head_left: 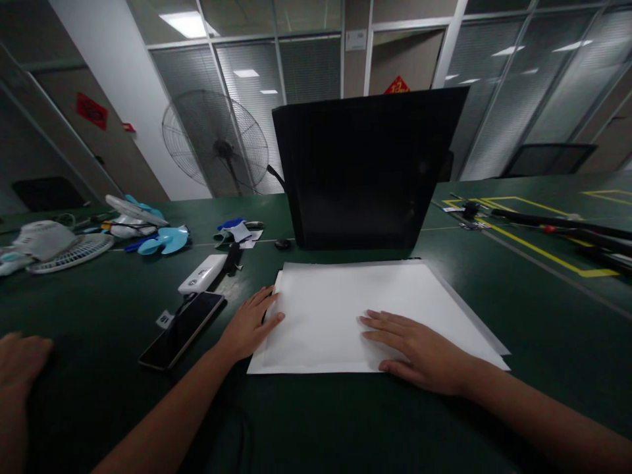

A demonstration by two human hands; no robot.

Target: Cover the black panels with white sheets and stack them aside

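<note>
A stack of large white rectangular sheets, apparently paper, [336, 309] lay flat beneath and between the person's two hands, its right-side edges fanned slightly out of line. The left hand [251, 324] rested at the stack's left edge, fingers extended and thumb parted from them over the top sheet, perhaps so that the border stayed square. The right hand [419, 352] lay palm down on the near right part, fingers loosely spread and pinching nothing; its placing opposite the left suggested that the two steadied the stack from both sides. Under everything ran the dark green desk [306, 421]. Just left of the left hand lay a dark flat smartphone [182, 332], and beyond it a white rounded plastic device [202, 274], both apart from the sheets, which likely kept the working area free of clutter. Straight ahead of the hands a large black rectangular panel [370, 171] stood upright; whether it was a box or a screen, I could not tell. Farther left of the hands sat light-blue plastic fan blades [165, 241], while another person's hand [22, 359] was near the left border, its grip unclear. Well to the right of the hands, yellow tape lines [553, 262] marked the surface.
</note>
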